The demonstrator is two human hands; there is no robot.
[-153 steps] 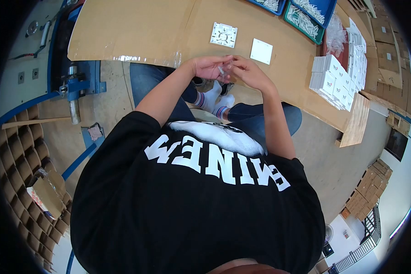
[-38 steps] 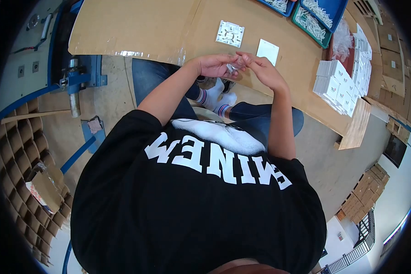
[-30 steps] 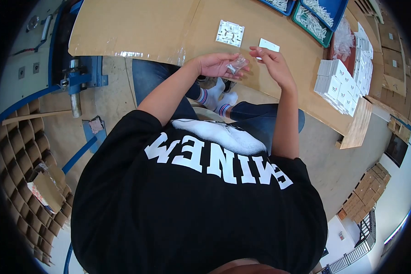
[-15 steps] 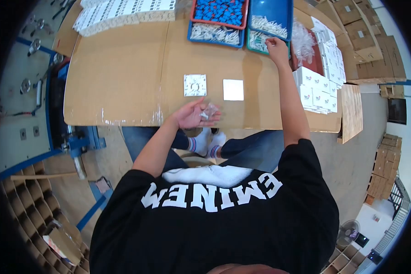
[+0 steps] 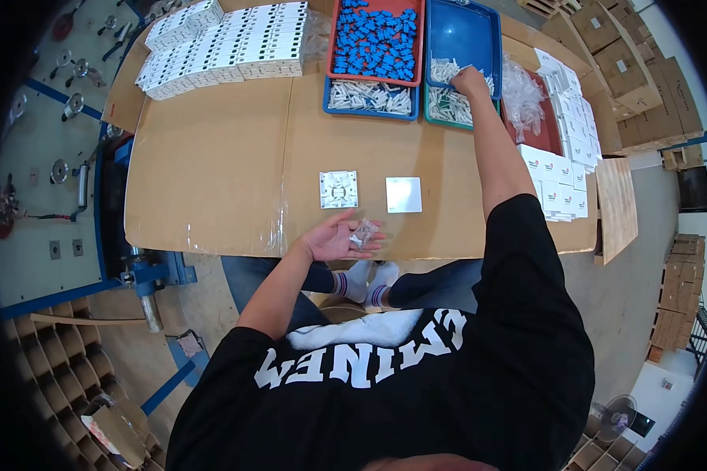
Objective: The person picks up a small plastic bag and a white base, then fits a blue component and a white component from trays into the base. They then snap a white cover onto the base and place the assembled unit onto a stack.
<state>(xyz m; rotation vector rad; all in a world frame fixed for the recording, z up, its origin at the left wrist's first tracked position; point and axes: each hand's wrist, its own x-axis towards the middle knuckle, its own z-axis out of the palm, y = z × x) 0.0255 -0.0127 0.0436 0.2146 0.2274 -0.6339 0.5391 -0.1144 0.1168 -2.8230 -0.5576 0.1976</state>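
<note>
My left hand point(image 5: 336, 239) is palm up at the table's near edge, its fingers loosely extended. On the palm and fingers rests a small clear plastic bag point(image 5: 363, 233) with whitish bits in it. My right hand point(image 5: 469, 81) reaches into the upper blue tray point(image 5: 463, 39), among small white plastic pieces point(image 5: 445, 71). Its fingers are bent and drawn together; whatever they pinch is hidden. Just beyond my left hand lies a square white moulded frame point(image 5: 338, 190) with a patterned face. To the right of that is a plain white square plate point(image 5: 403, 195).
A red tray point(image 5: 375, 41) of blue pieces sits over a blue tray point(image 5: 369, 100) of white pieces. Below my right hand is a green tray point(image 5: 450, 107). White boxes stand stacked at left point(image 5: 232, 47) and right point(image 5: 554, 184), beside clear bags point(image 5: 524, 98).
My right hand has moved from the green tray into the blue tray above it. My left hand still holds the small bag. The whole view has tilted, so the table appears lower.
</note>
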